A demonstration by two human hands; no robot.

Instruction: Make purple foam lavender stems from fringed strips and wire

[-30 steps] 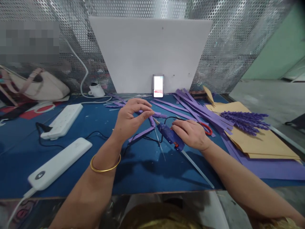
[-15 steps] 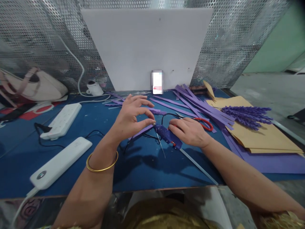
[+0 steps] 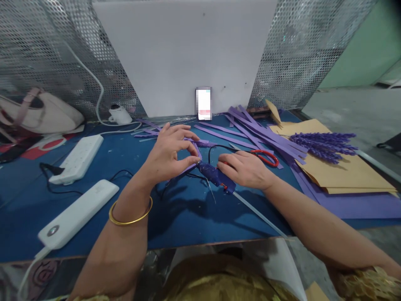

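good work here, by judgement, calls for a steady nozzle, a light squeeze and fingertips clear of hot metal. the person's left hand (image 3: 171, 156) pinches a purple paper strip (image 3: 199, 151) between thumb and forefinger, other fingers fanned; the right hand (image 3: 246, 169) curls round the hot glue gun (image 3: 216, 175) (its very tip is hidden). the gun is nearer the person than the smartphone (image 3: 204, 103). its long axis slants: front aimed forward-left, glue stick (image 3: 257, 213) trailing rightward, away from the smartphone.

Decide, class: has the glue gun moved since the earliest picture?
Yes: the glue gun has moved away from the standing phone, downward in the view relative to it.
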